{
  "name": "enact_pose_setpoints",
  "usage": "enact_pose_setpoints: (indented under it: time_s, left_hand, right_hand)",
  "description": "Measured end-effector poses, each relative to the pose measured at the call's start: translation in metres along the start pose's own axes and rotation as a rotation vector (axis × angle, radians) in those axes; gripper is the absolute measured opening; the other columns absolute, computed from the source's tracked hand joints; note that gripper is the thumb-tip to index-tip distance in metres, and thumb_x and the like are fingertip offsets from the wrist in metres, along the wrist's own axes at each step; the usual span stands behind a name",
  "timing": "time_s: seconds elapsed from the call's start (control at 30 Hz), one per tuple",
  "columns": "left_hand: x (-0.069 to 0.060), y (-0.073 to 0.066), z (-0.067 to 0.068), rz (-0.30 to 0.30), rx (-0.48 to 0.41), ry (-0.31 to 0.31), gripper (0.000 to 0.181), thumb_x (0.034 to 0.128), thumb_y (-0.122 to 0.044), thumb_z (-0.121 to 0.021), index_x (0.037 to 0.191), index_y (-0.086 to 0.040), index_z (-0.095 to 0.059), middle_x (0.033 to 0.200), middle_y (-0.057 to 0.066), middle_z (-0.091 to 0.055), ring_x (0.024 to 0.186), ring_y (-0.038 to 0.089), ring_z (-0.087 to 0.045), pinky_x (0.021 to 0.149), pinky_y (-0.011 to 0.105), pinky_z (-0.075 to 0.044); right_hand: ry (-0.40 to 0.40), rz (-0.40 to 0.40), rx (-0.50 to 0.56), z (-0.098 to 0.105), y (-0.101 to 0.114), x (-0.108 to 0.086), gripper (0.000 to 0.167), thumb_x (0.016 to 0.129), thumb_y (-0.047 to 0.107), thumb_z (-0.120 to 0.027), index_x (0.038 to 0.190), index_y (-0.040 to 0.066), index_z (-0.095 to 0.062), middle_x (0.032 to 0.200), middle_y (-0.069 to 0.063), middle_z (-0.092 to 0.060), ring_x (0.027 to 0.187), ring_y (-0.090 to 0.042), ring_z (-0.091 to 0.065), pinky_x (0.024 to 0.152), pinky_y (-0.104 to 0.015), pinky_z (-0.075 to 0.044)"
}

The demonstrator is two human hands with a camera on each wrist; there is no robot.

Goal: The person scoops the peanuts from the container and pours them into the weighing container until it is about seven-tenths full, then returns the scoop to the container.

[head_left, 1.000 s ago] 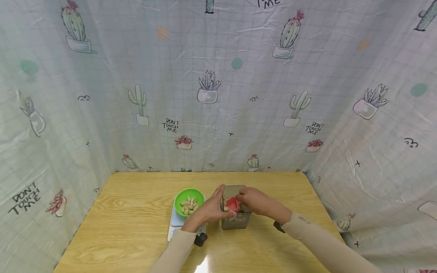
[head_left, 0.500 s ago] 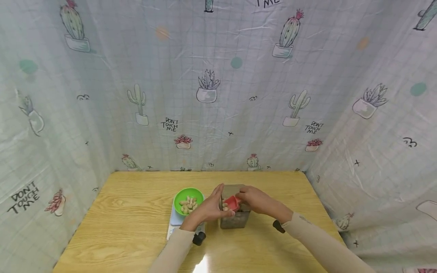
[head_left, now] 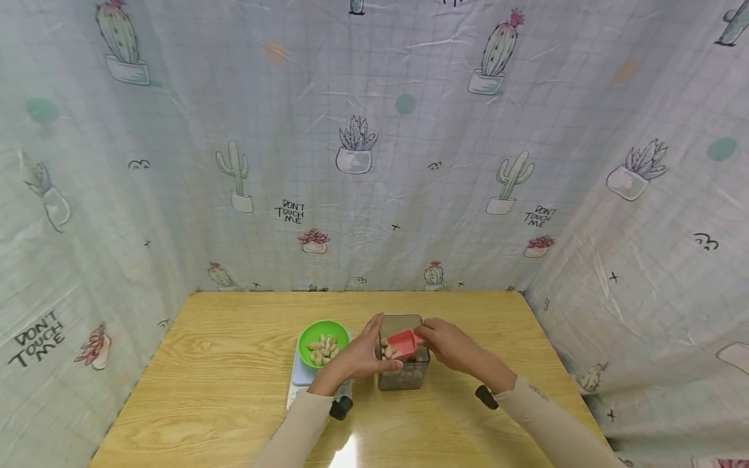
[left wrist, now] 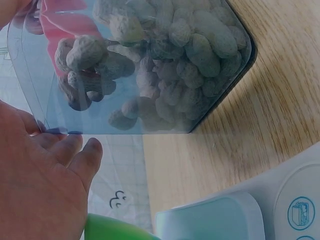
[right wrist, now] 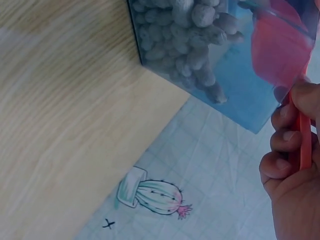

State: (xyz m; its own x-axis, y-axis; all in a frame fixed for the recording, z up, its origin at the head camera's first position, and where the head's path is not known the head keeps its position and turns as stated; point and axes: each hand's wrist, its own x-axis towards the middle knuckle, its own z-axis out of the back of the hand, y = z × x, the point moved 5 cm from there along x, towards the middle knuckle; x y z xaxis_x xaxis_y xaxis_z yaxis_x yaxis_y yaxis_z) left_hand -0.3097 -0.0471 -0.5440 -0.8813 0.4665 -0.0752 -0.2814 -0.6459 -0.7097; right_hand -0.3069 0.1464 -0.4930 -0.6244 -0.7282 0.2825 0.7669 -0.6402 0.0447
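The right grip (right wrist: 297,185) holds a red scoop (right wrist: 304,142) dipped into a clear container (right wrist: 242,97) of peanuts (right wrist: 175,37)

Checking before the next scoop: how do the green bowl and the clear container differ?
The green bowl is round and opaque; the clear container is boxy and see-through.
The green bowl sits on the scale; the clear container stands on the table.
The clear container has the red scoop in it; the green bowl has no scoop.
Both are open-topped and hold peanuts.
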Motion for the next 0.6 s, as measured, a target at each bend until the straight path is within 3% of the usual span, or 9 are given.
enact_pose_setpoints:
  time_s: [0.23,0.4,0.6]
  left_hand:
    - [-0.001,-0.002,0.002,-0.011,-0.008,-0.006,0.119,0.0766,-0.069,-0.07,0.16,-0.024,0.003,0.168,0.003,-0.003,0.142,0.038,-0.039,0.108,0.051,-0.043]
    - [-0.002,0.0,0.001,-0.006,-0.024,-0.002,0.117,0.0775,-0.066,-0.071,0.16,-0.026,0.003,0.168,0.003,-0.003,0.143,0.037,-0.037,0.108,0.052,-0.042]
    - [-0.001,0.001,0.0,-0.003,-0.029,-0.01,0.118,0.0766,-0.069,-0.07,0.16,-0.026,0.002,0.168,0.001,-0.004,0.143,0.036,-0.037,0.109,0.051,-0.042]
  right_hand:
    - [-0.023,-0.038,0.027,0.0,-0.001,-0.004,0.018,0.093,0.012,-0.067,0.11,0.01,-0.067,0.089,0.001,-0.061,0.08,-0.012,-0.056,0.069,-0.028,-0.051]
    - [0.002,-0.072,0.017,0.0,-0.001,-0.003,0.018,0.093,0.008,-0.066,0.111,0.01,-0.067,0.09,0.0,-0.062,0.081,-0.014,-0.057,0.07,-0.03,-0.051]
    - [0.026,-0.016,-0.01,-0.002,0.009,0.004,0.015,0.092,0.013,-0.067,0.107,0.012,-0.069,0.09,0.0,-0.063,0.079,-0.013,-0.059,0.069,-0.029,-0.053]
